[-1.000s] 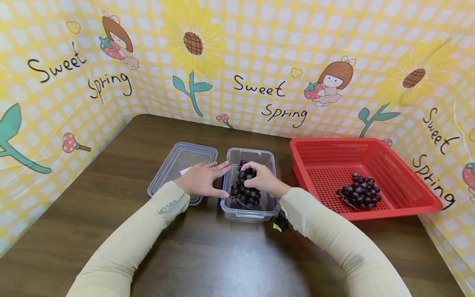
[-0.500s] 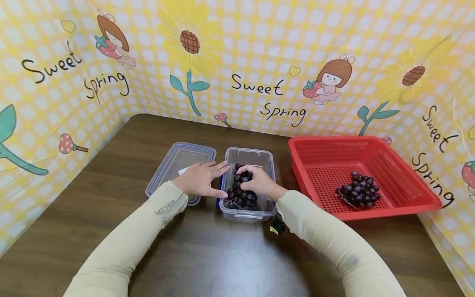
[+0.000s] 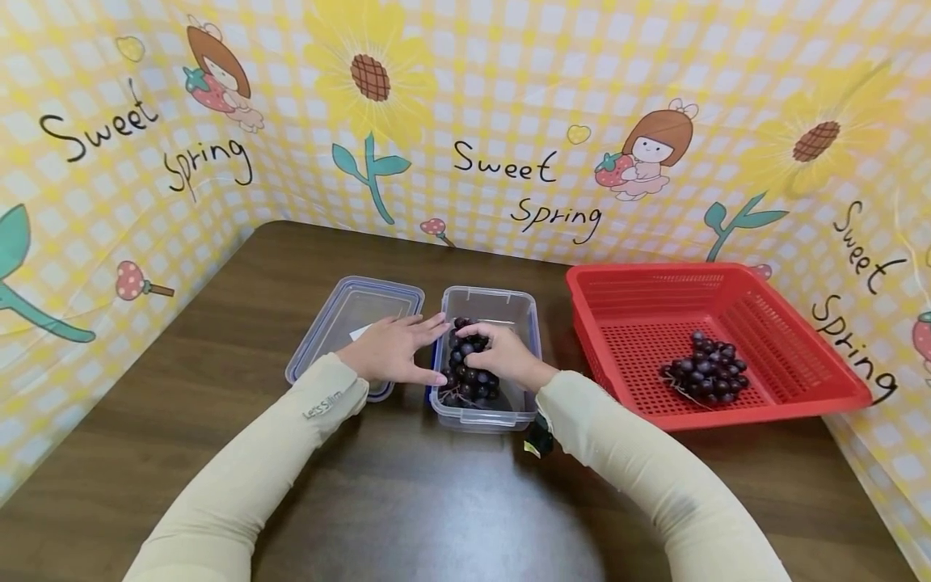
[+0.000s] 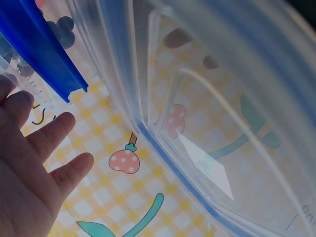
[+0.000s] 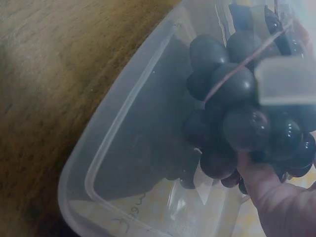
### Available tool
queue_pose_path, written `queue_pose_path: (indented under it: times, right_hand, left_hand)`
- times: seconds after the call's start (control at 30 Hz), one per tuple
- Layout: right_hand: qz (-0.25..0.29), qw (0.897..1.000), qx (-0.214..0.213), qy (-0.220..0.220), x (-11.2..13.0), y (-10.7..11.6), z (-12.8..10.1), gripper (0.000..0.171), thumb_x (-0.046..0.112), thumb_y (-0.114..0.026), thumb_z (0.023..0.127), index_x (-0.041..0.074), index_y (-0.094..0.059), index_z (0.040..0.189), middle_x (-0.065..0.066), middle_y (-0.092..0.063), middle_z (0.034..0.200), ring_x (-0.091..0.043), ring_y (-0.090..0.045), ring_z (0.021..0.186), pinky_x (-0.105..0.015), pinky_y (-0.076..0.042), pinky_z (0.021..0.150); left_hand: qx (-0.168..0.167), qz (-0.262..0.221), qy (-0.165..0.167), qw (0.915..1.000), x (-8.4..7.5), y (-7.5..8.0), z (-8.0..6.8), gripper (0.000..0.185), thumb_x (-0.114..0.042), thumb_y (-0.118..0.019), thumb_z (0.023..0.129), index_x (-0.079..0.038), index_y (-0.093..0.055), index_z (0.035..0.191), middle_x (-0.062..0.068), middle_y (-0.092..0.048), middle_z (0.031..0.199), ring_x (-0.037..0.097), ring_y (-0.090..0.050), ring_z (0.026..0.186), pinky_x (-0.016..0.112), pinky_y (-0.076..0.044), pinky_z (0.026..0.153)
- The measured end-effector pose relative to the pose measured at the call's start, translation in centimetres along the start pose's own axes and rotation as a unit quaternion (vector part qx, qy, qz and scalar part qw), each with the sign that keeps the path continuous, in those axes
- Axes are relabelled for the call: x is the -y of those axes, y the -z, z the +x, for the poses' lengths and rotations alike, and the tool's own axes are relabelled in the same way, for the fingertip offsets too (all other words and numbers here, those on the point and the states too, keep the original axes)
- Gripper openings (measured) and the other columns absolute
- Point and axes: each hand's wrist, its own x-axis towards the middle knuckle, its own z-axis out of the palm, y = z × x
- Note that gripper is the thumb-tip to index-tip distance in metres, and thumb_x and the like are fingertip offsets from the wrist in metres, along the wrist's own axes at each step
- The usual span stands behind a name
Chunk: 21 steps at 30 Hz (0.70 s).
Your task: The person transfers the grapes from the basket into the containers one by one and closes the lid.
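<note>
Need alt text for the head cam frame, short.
A person's right hand grips a bunch of dark purple grapes inside a clear plastic container on a brown wooden table, while the left hand rests flat across the container's rim and a clear blue-edged lid. A red plastic basket at right holds another grape bunch.

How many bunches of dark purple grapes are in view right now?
2. One bunch of dark purple grapes sits in the clear plastic container under the right hand; the other bunch lies in the red plastic basket.
</note>
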Motion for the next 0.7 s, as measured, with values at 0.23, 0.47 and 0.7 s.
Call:
queue_pose_path:
  times: [0.23,0.47,0.7]
  right_hand:
    - [-0.036,0.999,0.016,-0.027,0.01,0.05,0.14,0.040,0.014,-0.068,0.089,0.006,-0.062,0.128,-0.016,-0.052,0.138,-0.023,-0.058,0.108,-0.041,-0.046,0.095]
    - [-0.080,0.996,0.030,-0.029,0.52,0.11,0.45,0.034,0.021,-0.060,0.096,0.006,-0.064,0.126,-0.016,-0.053,0.137,-0.029,-0.048,0.126,-0.045,-0.040,0.102]
    - [-0.153,0.982,0.105,-0.037,0.80,0.42,0.50,0.043,0.027,-0.041,0.104,0.007,-0.048,0.141,-0.018,-0.043,0.144,-0.033,-0.040,0.133,-0.049,-0.030,0.109]
  left_hand:
    - [0.000,-0.004,-0.003,1.0000,-0.06,0.03,0.06,0.091,-0.068,-0.052,0.083,-0.010,-0.031,0.150,0.007,-0.024,0.155,0.040,-0.035,0.135,0.061,-0.028,0.105]
    - [-0.005,-0.001,-0.003,1.0000,0.08,0.34,0.13,0.089,-0.066,-0.053,0.084,-0.009,-0.032,0.149,0.008,-0.024,0.155,0.040,-0.036,0.134,0.059,-0.029,0.105]
    - [0.003,-0.003,-0.003,1.0000,0.13,0.06,0.11,0.090,-0.067,-0.052,0.085,-0.008,-0.031,0.150,0.008,-0.025,0.155,0.041,-0.036,0.134,0.060,-0.029,0.105]
